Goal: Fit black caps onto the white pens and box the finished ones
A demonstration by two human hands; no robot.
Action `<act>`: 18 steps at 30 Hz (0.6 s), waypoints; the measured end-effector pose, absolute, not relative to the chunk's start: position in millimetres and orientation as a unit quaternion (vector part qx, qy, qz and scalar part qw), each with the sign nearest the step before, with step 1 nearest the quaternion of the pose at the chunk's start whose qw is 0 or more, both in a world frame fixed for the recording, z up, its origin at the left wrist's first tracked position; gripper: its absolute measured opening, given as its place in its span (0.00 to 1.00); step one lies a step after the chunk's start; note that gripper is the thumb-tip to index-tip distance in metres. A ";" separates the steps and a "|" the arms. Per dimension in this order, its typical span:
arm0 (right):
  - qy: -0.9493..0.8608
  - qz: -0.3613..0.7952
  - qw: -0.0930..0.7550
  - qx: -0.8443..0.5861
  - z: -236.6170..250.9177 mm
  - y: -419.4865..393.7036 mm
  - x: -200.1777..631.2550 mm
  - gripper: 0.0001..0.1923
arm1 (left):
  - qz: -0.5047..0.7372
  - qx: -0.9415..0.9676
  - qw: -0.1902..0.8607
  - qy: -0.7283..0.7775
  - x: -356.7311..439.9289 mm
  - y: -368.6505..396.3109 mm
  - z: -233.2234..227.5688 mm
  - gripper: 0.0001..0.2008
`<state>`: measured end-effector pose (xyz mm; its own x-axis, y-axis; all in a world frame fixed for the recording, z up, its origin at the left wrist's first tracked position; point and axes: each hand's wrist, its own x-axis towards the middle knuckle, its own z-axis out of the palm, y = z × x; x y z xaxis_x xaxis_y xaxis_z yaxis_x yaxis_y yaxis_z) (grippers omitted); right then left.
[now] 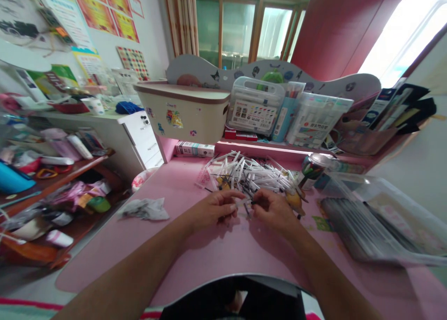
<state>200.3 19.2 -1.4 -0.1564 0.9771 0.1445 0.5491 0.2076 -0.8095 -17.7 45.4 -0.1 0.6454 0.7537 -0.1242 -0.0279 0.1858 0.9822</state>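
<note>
Head view | my left hand (213,209): fingers bent beside a small pale piece (241,202), too blurred for me to tell if they pinch it | my right hand (275,211): thumb and finger pinching a small dark piece (253,203) | both pieces between the hands, before heaped white sticks (260,172) on the pink table (216,269)
</note>
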 end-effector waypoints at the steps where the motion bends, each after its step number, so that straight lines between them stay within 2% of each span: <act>1: -0.684 0.326 0.367 -0.539 -2.8 19.2 197.9 0.03 | 0.272 0.586 0.693 0.319 -16.7 45.0 -1.3 0.20; 7: -0.676 0.334 0.398 -0.523 -7.3 18.5 189.2 0.03 | 0.283 0.612 0.659 0.333 -14.3 46.0 -9.2 0.19; 18: -0.718 0.267 0.378 -0.520 -1.8 16.5 187.9 0.05 | 0.261 0.669 0.595 0.362 -14.1 44.6 -6.1 0.20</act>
<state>187.9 16.5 -1.8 -0.1729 0.9489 0.2641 0.5453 0.3155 -0.7766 -14.1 44.6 -6.1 0.6027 0.7937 -0.0821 0.1732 -0.0297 0.9844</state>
